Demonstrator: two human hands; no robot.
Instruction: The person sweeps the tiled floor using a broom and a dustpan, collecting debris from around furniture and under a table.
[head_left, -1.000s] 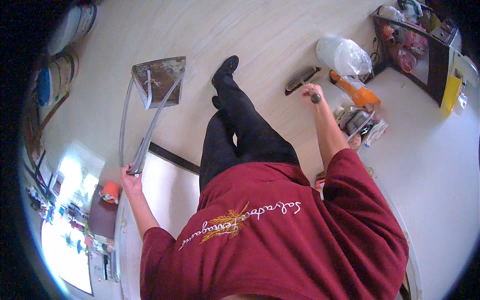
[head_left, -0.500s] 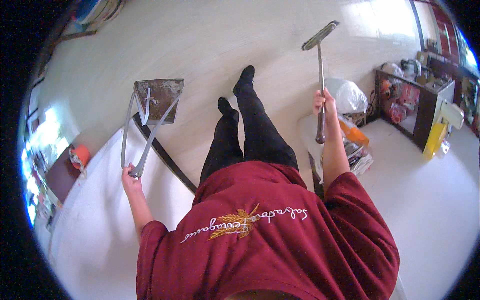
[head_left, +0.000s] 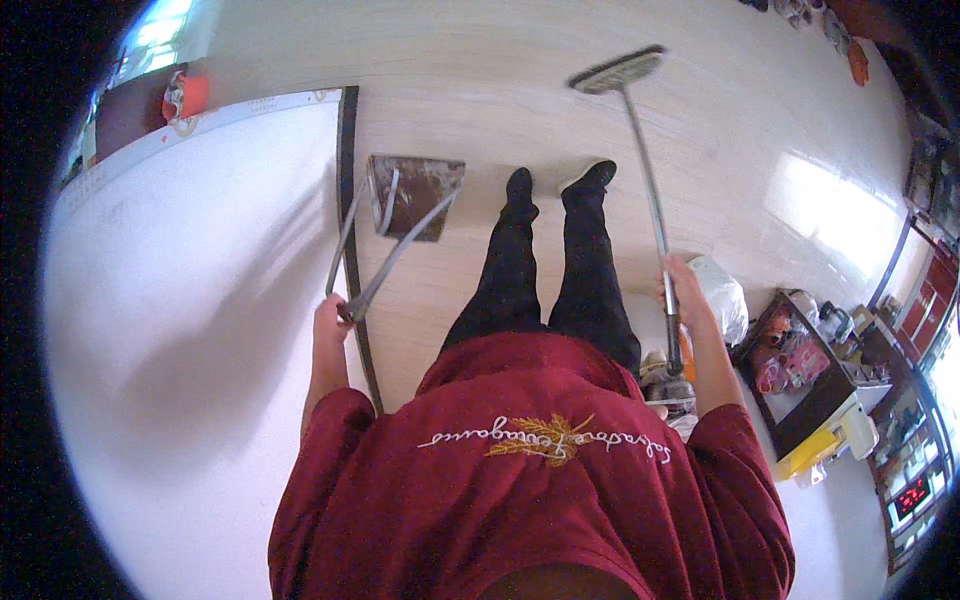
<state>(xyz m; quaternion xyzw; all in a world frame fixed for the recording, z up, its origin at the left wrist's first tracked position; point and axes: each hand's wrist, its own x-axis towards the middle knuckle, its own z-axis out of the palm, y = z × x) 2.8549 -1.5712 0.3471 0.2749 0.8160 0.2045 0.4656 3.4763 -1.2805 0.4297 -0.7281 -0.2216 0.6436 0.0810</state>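
My left hand [head_left: 330, 318] is closed round the end of a dustpan's looped grey handle. The dustpan's dark, worn metal pan [head_left: 425, 208] hangs out ahead of it, left of my feet. My right hand [head_left: 684, 290] grips the shaft of a long-handled broom [head_left: 644, 160] near its dark lower end. The broom's wide, flat head [head_left: 618, 73] is farther out, beyond my right shoe, and slightly blurred. I cannot tell whether pan or broom head touches the floor.
On the left stands a white panel or wall [head_left: 200, 300] with a dark edge strip. An orange-red container [head_left: 190, 95] is at the far left. By my right arm are a white plastic bag [head_left: 722, 300] and a dark open cabinet [head_left: 800, 400]. Shoes [head_left: 830, 30] lie far right.
The view has turned left, so the white panel's edge and orange-red container sit farther up and the cabinet lower. My feet have stepped. Both hands keep hold of the dustpan and broom.
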